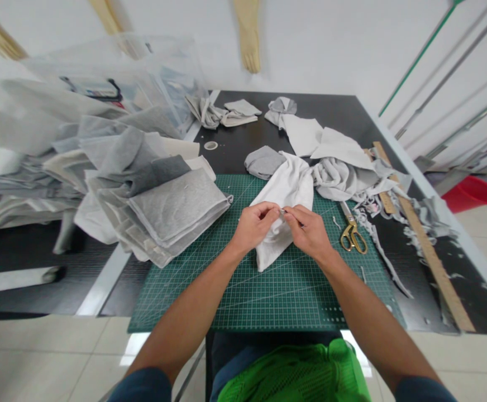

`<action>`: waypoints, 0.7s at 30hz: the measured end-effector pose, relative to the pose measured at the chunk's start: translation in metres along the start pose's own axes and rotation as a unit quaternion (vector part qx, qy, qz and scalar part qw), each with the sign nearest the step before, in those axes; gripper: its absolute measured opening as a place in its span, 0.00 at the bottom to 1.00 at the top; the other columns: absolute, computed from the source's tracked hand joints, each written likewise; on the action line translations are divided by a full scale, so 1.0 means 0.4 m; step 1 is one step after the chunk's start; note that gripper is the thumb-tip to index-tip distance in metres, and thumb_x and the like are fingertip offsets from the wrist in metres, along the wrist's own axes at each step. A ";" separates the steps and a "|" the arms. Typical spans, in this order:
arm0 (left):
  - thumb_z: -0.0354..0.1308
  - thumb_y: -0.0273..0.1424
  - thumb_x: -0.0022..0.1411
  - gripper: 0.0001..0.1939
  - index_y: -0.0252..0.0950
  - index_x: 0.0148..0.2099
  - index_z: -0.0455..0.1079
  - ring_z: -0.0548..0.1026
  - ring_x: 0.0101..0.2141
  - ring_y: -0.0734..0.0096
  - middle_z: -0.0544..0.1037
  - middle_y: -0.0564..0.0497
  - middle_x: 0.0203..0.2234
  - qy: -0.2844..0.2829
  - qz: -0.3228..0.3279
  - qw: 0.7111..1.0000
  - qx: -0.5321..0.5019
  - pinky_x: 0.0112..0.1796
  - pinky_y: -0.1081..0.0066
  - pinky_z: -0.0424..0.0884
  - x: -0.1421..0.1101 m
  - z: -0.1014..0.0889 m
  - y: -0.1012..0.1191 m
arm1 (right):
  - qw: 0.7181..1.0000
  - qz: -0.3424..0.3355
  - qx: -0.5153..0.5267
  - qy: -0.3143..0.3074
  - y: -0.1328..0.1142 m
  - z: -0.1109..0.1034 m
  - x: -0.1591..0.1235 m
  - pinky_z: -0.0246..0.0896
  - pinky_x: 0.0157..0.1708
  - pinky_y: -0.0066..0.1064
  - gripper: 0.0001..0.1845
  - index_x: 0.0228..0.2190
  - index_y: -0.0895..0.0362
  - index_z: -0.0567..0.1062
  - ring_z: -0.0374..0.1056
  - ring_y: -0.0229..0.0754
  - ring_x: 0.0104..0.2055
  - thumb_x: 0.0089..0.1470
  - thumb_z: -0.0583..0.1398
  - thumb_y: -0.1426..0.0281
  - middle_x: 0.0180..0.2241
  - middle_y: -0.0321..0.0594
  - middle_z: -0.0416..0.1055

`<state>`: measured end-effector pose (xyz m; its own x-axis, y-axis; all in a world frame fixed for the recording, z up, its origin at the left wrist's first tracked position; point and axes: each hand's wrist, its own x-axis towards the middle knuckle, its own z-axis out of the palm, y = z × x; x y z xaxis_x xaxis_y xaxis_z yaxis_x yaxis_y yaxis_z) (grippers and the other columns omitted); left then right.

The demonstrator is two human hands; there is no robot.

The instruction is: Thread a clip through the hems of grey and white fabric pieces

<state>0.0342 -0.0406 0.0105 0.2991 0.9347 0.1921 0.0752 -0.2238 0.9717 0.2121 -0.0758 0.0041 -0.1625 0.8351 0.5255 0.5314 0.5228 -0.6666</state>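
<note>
A piece of white cloth [296,181] lies bunched on the green cutting mat [243,301] in front of me. My left hand [258,222] and my right hand [308,228] meet over it, fingertips almost touching. Each hand is closed in a pinch on the cloth; a small dark bit shows between the fingertips, too small to name. One corner of the cloth hangs down toward me between the wrists. To the right of my right hand rest gold-handled scissors [353,237], their blades pointing away from me and partly under grey fabric.
Stacked grey fabric pieces [176,201] cover the left side, before a clear plastic bin [143,72]. A wooden ruler [431,251] and fabric scraps [386,240] lie along the right edge. A tape roll [210,146] sits farther back. A red bucket [472,194] stands beyond the table.
</note>
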 end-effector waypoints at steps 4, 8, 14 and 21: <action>0.60 0.40 0.64 0.14 0.33 0.37 0.78 0.68 0.27 0.74 0.75 0.53 0.26 0.002 0.002 1.000 0.004 0.30 0.73 0.63 0.001 0.000 -0.004 | 1.000 0.006 0.001 -0.003 -0.004 -0.002 -0.001 0.65 0.37 0.34 0.15 0.46 0.54 0.80 0.71 0.43 0.36 0.69 0.55 0.63 0.34 0.42 0.76; 0.60 0.40 0.64 0.14 0.34 0.36 0.77 0.67 0.26 0.74 0.74 0.54 0.25 0.007 -0.003 1.000 0.005 0.29 0.74 0.62 0.002 0.001 -0.003 | 1.000 0.008 -0.004 0.005 -0.003 -0.002 -0.003 0.65 0.37 0.34 0.15 0.45 0.55 0.80 0.71 0.43 0.35 0.69 0.55 0.63 0.33 0.42 0.76; 0.60 0.39 0.63 0.13 0.34 0.34 0.75 0.65 0.25 0.75 0.71 0.55 0.23 0.018 -0.022 1.000 -0.003 0.28 0.74 0.61 0.004 0.002 0.003 | 0.999 0.034 -0.014 0.015 0.001 -0.001 0.001 0.66 0.36 0.35 0.17 0.43 0.55 0.81 0.72 0.43 0.34 0.69 0.54 0.62 0.31 0.41 0.76; 0.61 0.36 0.59 0.10 0.34 0.32 0.73 0.62 0.22 0.78 0.69 0.57 0.21 0.037 -0.071 0.995 -0.056 0.24 0.75 0.57 0.012 0.005 -0.004 | 0.996 0.085 0.005 0.032 0.009 0.003 -0.001 0.70 0.49 0.40 0.17 0.49 0.53 0.79 0.76 0.47 0.45 0.67 0.55 0.61 0.46 0.44 0.80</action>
<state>0.0374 -0.0363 0.0096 0.2216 0.9735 0.0564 0.0041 -0.0588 0.9983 0.2131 -0.0739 0.0009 -0.0184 0.8992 0.4371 0.5383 0.3773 -0.7536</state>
